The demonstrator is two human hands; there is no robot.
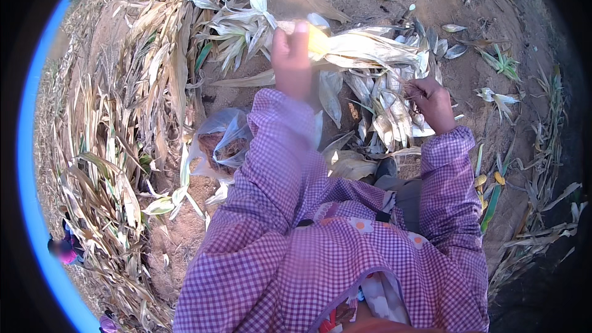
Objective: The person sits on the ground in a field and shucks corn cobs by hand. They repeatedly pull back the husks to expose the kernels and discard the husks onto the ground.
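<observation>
My left hand [293, 64], slightly blurred, grips an ear of corn [318, 41] by its left part, thumb on top. Yellow kernels show bare beside the thumb. Pale dry husk [374, 48] spreads from the ear towards the right. Lower and to the right, my right hand [434, 101] has its fingers closed on thin brown strands that look like corn silk [414, 92]. Beneath the hands lies a heap of husk-covered ears [391, 111] on the soil. Left of my left forearm sits a clear plastic bag [222, 143] holding a brown fibrous mass.
Dry cornstalks [152, 78] are piled along the left side. Loose husks [240, 32] lie ahead of my left hand. Small yellow cobs [481, 180] rest on the soil [471, 64] at right. A person [67, 249] is at the far left edge.
</observation>
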